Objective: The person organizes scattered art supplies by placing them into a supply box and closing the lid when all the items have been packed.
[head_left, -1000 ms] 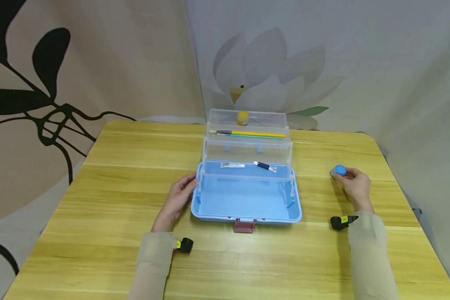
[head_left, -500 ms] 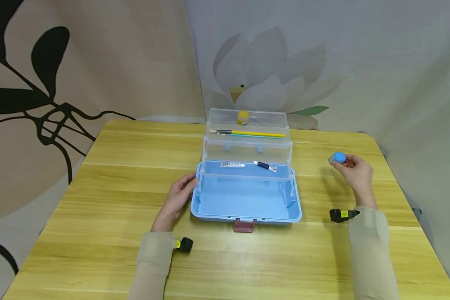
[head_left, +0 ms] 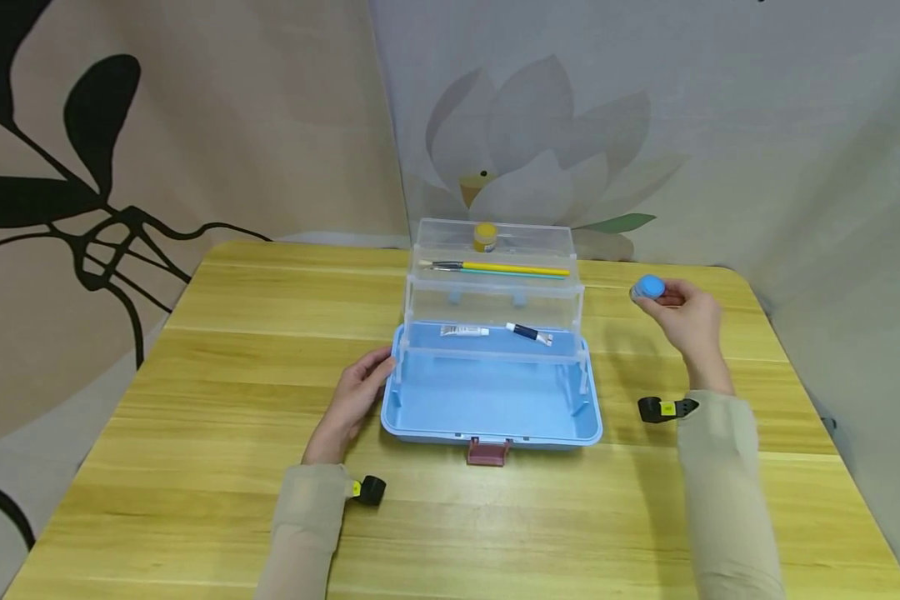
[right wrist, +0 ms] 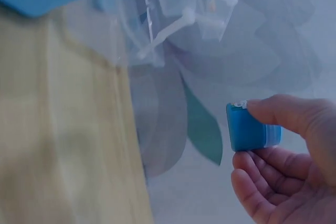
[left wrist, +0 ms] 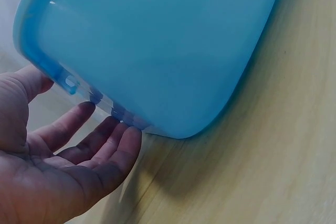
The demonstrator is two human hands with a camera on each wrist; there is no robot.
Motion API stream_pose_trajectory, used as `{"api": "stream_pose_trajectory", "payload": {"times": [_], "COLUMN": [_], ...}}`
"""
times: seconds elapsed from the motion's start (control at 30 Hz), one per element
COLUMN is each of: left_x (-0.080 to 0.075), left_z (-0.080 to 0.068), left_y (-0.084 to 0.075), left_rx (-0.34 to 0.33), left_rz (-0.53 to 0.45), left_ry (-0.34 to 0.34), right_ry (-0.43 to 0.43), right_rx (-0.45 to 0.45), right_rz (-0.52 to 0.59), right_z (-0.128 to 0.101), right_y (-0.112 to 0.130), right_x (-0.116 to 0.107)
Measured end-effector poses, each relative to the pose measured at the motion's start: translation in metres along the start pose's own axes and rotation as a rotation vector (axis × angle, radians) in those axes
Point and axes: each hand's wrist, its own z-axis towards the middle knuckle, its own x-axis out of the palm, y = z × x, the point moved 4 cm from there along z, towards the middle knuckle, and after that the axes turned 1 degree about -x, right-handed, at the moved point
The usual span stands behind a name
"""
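Between the thumb and fingers of my right hand (head_left: 692,325), a small paint jar with a blue lid (head_left: 649,287) is held above the table, right of the box; the right wrist view shows the same blue paint jar (right wrist: 249,129) pinched. A light blue storage box (head_left: 495,408) stands with its tiered clear trays (head_left: 495,304) raised. My left hand (head_left: 356,396) holds the box's left side by the rim. In the left wrist view, its fingertips meet the outer wall of the blue box (left wrist: 152,40).
A yellow paint jar (head_left: 484,237) sits in the top tray, above paintbrushes (head_left: 510,268). The lower tray bears a white paint tube (head_left: 464,331) and a black paint tube (head_left: 528,333). A maroon latch (head_left: 488,452) hangs at the box front. Curtains surround the wooden table (head_left: 217,375).
My right hand has lifted the blue-lidded paint jar off the table and carried it away from me and slightly left. My left hand has stayed on the box.
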Motion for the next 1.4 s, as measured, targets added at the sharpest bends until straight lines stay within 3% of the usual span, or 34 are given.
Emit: {"api": "stream_pose_trajectory", "payload": {"times": [0.5, 0.83, 1.4], "left_x": [-0.002, -0.003, -0.001], "left_z": [0.001, 0.002, 0.003], "left_y": [0.000, 0.002, 0.002], "left_rx": [0.001, 0.000, 0.017], "left_rz": [-0.009, -0.011, -0.009], "left_ry": [-0.006, -0.008, -0.004], "right_ry": [0.064, 0.145, 0.290], "right_rx": [-0.133, -0.161, -0.147], "right_rz": [0.056, 0.055, 0.007], "right_z": [0.029, 0.048, 0.068], "right_y": [0.062, 0.098, 0.114], "right_x": [0.027, 0.056, 0.093]}}
